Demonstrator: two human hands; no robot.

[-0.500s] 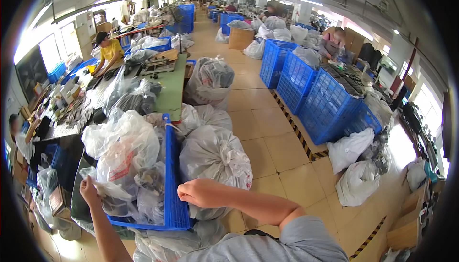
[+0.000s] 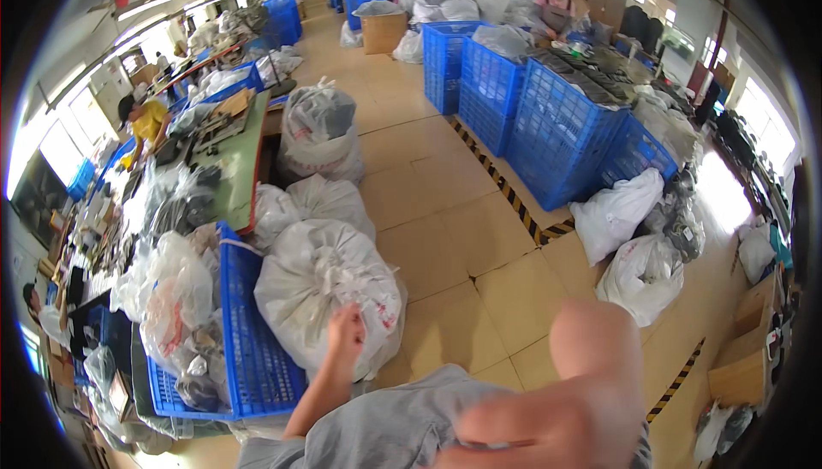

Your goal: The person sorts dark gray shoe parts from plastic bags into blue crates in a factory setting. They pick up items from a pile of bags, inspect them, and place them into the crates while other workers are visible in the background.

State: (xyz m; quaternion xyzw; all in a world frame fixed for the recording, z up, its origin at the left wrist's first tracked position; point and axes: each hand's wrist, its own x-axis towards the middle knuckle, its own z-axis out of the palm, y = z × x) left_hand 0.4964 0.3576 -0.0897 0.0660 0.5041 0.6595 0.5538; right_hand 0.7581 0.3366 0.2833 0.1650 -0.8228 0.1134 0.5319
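My left hand (image 2: 345, 329) is in front of the large tied white sack (image 2: 330, 268), its fingers curled in and nothing showing in them. Whether it touches the sack I cannot tell. Close by in the lower middle, my right hand (image 2: 522, 422) is smeared by motion over my grey shirt; its fingers and anything in them cannot be made out. To the left stands a blue plastic crate (image 2: 265, 332) holding clear plastic bags (image 2: 175, 293), some with dark contents. Neither hand is on the crate.
Stacked blue crates (image 2: 556, 135) line the right side behind black-and-yellow floor tape (image 2: 505, 191). White sacks (image 2: 642, 272) lie in front of them. Another full sack (image 2: 321, 135) stands beside the green-topped table (image 2: 235, 169). People work at both sides.
My left hand has let go of the clear bag in the crate and moved right, before the white sack. My right hand has come down and nearer. The view has turned right.
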